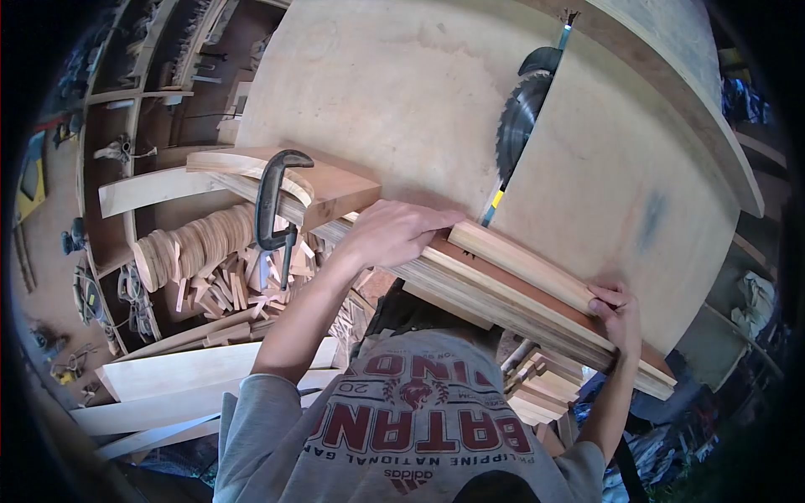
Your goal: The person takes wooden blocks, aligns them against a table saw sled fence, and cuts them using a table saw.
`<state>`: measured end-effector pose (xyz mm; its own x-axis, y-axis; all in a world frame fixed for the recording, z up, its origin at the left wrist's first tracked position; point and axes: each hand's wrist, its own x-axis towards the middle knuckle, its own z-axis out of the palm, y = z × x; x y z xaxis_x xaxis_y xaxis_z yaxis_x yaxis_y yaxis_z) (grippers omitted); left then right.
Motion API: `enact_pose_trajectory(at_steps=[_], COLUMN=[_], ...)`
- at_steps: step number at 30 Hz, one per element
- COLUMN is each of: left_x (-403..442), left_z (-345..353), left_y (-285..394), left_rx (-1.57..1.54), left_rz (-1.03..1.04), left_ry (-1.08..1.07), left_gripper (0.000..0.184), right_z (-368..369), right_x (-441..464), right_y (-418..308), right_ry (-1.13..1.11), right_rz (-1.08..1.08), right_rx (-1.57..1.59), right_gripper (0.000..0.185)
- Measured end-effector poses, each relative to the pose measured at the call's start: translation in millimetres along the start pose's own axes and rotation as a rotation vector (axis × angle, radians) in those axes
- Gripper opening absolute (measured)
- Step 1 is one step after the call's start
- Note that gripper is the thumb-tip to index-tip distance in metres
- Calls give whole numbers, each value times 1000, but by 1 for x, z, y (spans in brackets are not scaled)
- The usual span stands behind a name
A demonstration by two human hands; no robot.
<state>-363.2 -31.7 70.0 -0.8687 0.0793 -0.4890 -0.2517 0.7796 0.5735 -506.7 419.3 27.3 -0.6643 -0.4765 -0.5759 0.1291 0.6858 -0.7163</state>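
A narrow wooden strip (524,267) lies along the near edge of the saw table (377,92), over a reddish-brown surface. At its left end is my left hand (398,233), fingers closed and reaching onto the wood, the thumb mostly hidden. My right hand (616,312) grips the other end between thumb and fingers. Beyond the strip, a toothed circular saw blade (521,121) stands up through the slot in the table. The blade's teeth look sharply visible, without blur. Yellow and blue marks show on the slot's near end.
A black C-clamp (270,201) fixes a curved wooden block (340,189) at the table's left edge. Stacked curved wood pieces (197,243) and offcuts (222,293) lie below left. Long pale boards (184,373) lie beside me. Shelves (109,151) stand at far left.
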Motion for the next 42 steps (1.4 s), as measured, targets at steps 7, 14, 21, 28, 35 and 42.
enact_pose_trajectory(at_steps=[7,14,21,28,35,42], left_x=[2,3,2,2,-21,-128], left_z=[-2,-6,-4,-6,12,234], left_y=[0,3,3,5,18,-44], left_rx=[11,1,-37,-20,137,-536], left_rz=[-32,-74,-64,-76,295,-190], left_ry=[-68,-85,-17,-15,785,793], left_gripper=[52,51,51,52,41,13], right_z=[-1,4,7,8,16,93], right_x=[0,-1,1,3,-21,-40], right_y=[2,-4,-6,-11,-71,-108], right_ry=[2,24,14,22,16,-65], right_rz=[15,10,-6,-22,-172,-298], right_rx=[-14,-59,-85,-134,-341,-717], right_gripper=[35,36,35,35,71,86])
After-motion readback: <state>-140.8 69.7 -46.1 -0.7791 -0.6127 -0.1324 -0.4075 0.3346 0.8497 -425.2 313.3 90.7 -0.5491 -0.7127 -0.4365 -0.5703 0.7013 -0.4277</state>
